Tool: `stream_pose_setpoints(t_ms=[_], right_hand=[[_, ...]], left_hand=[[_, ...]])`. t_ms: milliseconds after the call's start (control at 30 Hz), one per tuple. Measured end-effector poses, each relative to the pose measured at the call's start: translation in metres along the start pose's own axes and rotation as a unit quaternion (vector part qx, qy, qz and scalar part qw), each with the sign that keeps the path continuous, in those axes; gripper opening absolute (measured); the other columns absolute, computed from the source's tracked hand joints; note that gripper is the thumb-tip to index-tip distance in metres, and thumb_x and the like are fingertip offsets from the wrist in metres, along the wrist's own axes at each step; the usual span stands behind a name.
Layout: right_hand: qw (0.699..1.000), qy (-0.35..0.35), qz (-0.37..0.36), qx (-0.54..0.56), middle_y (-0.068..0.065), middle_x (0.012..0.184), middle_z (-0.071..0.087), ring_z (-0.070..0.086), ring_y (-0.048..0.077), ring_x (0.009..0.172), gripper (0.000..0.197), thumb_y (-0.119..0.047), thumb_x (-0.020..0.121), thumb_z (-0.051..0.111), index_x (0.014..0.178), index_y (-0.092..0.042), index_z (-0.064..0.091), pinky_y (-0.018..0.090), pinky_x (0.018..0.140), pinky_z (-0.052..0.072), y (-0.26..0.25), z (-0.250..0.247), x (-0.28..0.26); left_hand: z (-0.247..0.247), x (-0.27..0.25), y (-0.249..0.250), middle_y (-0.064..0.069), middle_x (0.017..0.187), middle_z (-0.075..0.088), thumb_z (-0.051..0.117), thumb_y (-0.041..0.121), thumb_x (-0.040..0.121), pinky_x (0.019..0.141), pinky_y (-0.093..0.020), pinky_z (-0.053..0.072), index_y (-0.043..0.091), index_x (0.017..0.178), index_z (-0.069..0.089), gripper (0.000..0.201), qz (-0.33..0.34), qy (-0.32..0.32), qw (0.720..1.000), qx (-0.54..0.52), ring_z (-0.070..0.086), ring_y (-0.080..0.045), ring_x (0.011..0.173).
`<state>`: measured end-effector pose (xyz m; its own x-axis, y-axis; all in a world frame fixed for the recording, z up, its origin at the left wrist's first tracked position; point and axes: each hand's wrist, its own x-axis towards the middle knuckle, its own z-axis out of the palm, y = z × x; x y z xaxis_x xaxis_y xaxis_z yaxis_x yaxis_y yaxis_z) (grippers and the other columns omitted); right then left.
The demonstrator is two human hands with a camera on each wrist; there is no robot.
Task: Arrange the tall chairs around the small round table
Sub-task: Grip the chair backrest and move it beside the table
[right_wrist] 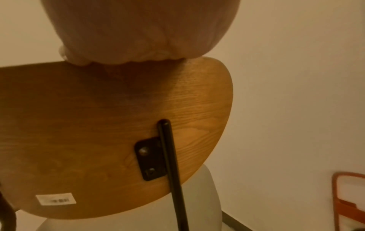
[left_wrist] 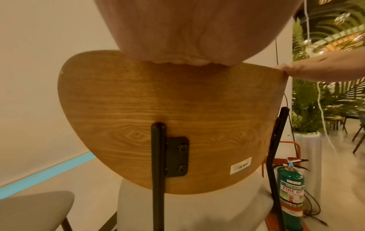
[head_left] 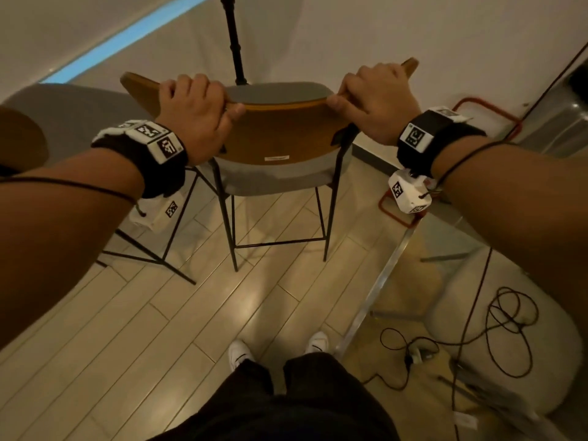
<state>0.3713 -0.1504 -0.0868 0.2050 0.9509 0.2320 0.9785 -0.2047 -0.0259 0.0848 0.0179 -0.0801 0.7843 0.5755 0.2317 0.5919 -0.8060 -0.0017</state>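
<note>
A tall chair (head_left: 280, 135) with a curved wooden backrest (left_wrist: 158, 109), grey padded seat and thin black metal legs stands in front of me, facing the wall. My left hand (head_left: 197, 106) grips the top edge of the backrest on its left part. My right hand (head_left: 372, 93) grips the same edge near its right end. Both wrist views look down the back of the backrest (right_wrist: 98, 125), with the palms filling the top. A second tall chair (head_left: 73, 122) with a grey seat stands to the left. A brown round top (head_left: 19, 138) shows at the far left edge.
A black pole (head_left: 234, 39) rises by the white wall behind the chair. A green fire extinguisher (left_wrist: 292, 187) in a red stand (head_left: 477, 106) sits to the right. A glass panel with a metal frame (head_left: 381, 275), loose black cables (head_left: 496, 329) and potted plants (left_wrist: 326, 96) are on the right.
</note>
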Motion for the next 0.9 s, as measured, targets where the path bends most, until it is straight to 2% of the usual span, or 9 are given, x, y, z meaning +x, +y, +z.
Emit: stream_pose_setpoints(t_ms=[167, 367, 600, 700, 800, 900], right_hand=[[1.0, 0.007, -0.005, 0.008, 0.002, 0.091, 0.049, 0.042, 0.024, 0.088, 0.07, -0.072, 0.104, 0.022, 0.105, -0.014, 0.062, 0.053, 0.104, 0.035, 0.032, 0.002, 0.022], [1.0, -0.001, -0.018, -0.008, 0.005, 0.087, 0.05, 0.047, 0.027, 0.087, 0.08, -0.08, 0.1, 0.016, 0.105, -0.015, 0.062, 0.056, 0.106, 0.038, 0.092, 0.009, 0.057], [0.999, 0.013, -0.019, -0.033, 0.01, 0.084, 0.048, 0.043, 0.027, 0.083, 0.086, -0.084, 0.097, 0.018, 0.098, -0.01, 0.06, 0.053, 0.096, 0.039, 0.162, 0.024, 0.114], [0.999, 0.011, -0.023, -0.041, 0.01, 0.084, 0.048, 0.043, 0.027, 0.084, 0.079, -0.084, 0.097, 0.021, 0.095, -0.014, 0.057, 0.053, 0.096, 0.038, 0.185, 0.028, 0.141], [0.998, 0.015, -0.042, -0.044, 0.008, 0.08, 0.046, 0.043, 0.027, 0.081, 0.065, -0.081, 0.099, 0.025, 0.088, -0.021, 0.047, 0.053, 0.093, 0.039, 0.209, 0.035, 0.169], [0.998, 0.025, -0.053, -0.036, 0.007, 0.078, 0.045, 0.043, 0.026, 0.079, 0.063, -0.08, 0.099, 0.026, 0.086, -0.021, 0.045, 0.051, 0.09, 0.039, 0.232, 0.04, 0.196]], left_hand=[[0.006, 0.03, 0.014, -0.017, 0.105, 0.049, 0.02, 0.057, 0.1, 0.099, -0.052, 0.029, 0.009, 0.105, 0.05, 0.057, -0.027, 0.003, 1.0, 0.005, 0.045, -0.036, 0.101], [0.017, 0.079, 0.043, -0.018, 0.108, 0.051, 0.02, 0.059, 0.1, 0.1, -0.051, 0.03, 0.008, 0.108, 0.052, 0.061, -0.05, 0.021, 0.998, 0.01, 0.047, -0.036, 0.104], [0.042, 0.141, 0.071, -0.019, 0.106, 0.053, 0.017, 0.061, 0.1, 0.101, -0.05, 0.031, 0.006, 0.103, 0.049, 0.064, -0.1, 0.059, 0.993, 0.028, 0.048, -0.037, 0.101], [0.051, 0.17, 0.076, -0.02, 0.107, 0.053, 0.016, 0.063, 0.1, 0.103, -0.05, 0.03, 0.005, 0.104, 0.05, 0.067, -0.119, 0.069, 0.99, 0.034, 0.049, -0.037, 0.103], [0.062, 0.2, 0.081, -0.019, 0.111, 0.055, 0.015, 0.062, 0.1, 0.108, -0.052, 0.026, 0.005, 0.108, 0.051, 0.068, -0.138, 0.072, 0.987, 0.035, 0.049, -0.037, 0.107], [0.07, 0.23, 0.082, -0.019, 0.111, 0.054, 0.017, 0.061, 0.1, 0.108, -0.053, 0.025, 0.005, 0.108, 0.051, 0.066, -0.143, 0.081, 0.986, 0.031, 0.049, -0.038, 0.107]])
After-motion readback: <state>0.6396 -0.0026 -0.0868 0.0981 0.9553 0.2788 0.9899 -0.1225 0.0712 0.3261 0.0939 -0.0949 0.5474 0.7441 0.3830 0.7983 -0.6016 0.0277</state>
